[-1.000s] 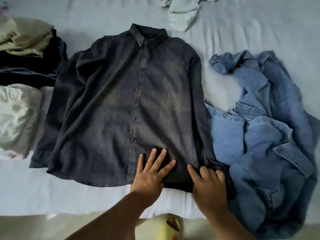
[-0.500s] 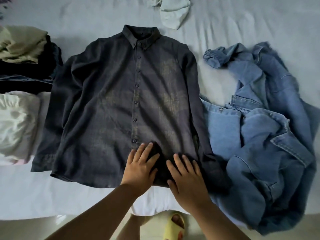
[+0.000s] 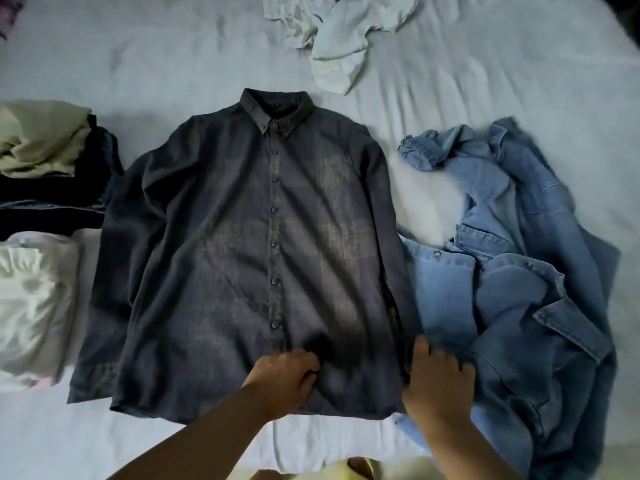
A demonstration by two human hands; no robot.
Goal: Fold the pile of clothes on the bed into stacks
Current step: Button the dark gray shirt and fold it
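A dark grey button-up shirt (image 3: 242,265) lies flat and face up on the bed, collar away from me, sleeves along its sides. My left hand (image 3: 285,381) sits on the shirt's lower middle beside the button strip, its fingers curled into the fabric. My right hand (image 3: 438,379) is at the shirt's lower right edge by the sleeve, fingers bent down over the cloth there. A crumpled blue denim jacket (image 3: 512,292) lies right of the shirt, touching it. Folded clothes are stacked at the left: an olive and dark pile (image 3: 45,161) and a white pile (image 3: 33,299).
A crumpled pale garment (image 3: 343,39) lies at the far side of the bed. The light sheet (image 3: 156,64) shows between the clothes. The bed's near edge runs below the shirt hem, with a yellow slipper (image 3: 349,471) on the floor.
My hands have moved apart: the right one slid from the hem's middle to the shirt's right edge, and the left hand's fingers went from flat to curled. The view has shifted down.
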